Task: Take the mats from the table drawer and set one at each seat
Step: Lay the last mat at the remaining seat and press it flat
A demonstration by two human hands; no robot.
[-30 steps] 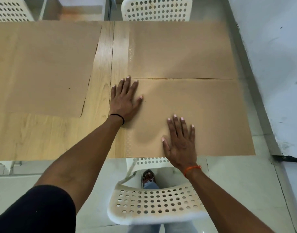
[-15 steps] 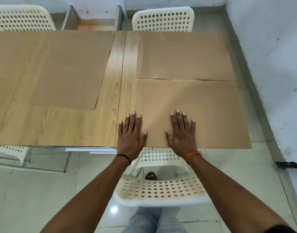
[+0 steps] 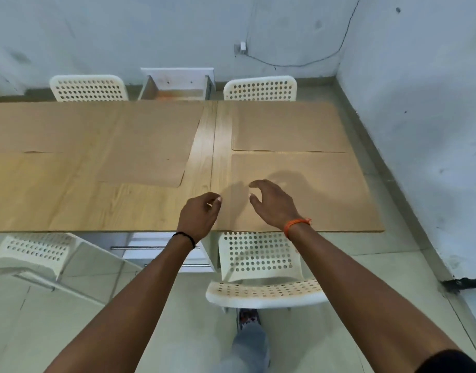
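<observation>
Mats look nearly all down: the near right mat (image 3: 307,189) sits in front of the closest chair (image 3: 258,254), another mat (image 3: 288,126) lies just beyond it, and a third mat (image 3: 148,146) covers the far left seat. Both the left hand (image 3: 200,214) and right hand (image 3: 272,203) hover over the near mat, fingers loosely curled, holding nothing. Far drawer (image 3: 176,88) is hanging open, and I can't tell whether the near left seat by the other chair (image 3: 35,251) has its own mat, so that's probably what's left.

Both forearms are bare. The left hand (image 3: 198,214) has a thin black band (image 3: 185,236) round its wrist; the right hand (image 3: 272,204) wears an orange thread band (image 3: 296,224). A dark sleeve edge (image 3: 452,362) shows at the right upper arm. Below, light blue-grey trousers (image 3: 249,343) and a patterned shoe (image 3: 247,317).
</observation>
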